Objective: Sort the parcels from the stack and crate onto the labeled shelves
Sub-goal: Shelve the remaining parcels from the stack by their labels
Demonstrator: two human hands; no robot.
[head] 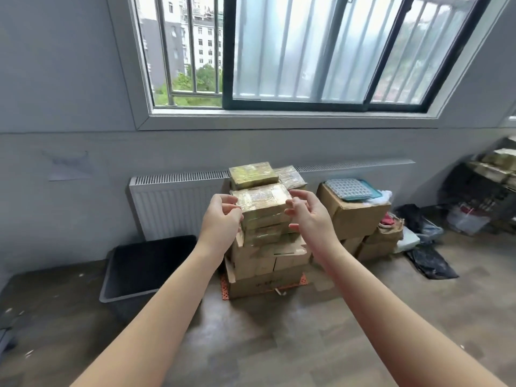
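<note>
Head view: your right hand (310, 216) hovers open and your left hand (220, 219) curls, grip unclear, flanking the taped parcel (262, 199) atop the stack (265, 255) before the radiator (173, 208); a one-sided pull could topple everything.

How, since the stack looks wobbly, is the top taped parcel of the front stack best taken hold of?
Grip the top parcel by its two end faces, left hand from the left, right hand from the right. It lies flat and wide with both ends exposed, and a taller pile behind blocks the far side.
</note>
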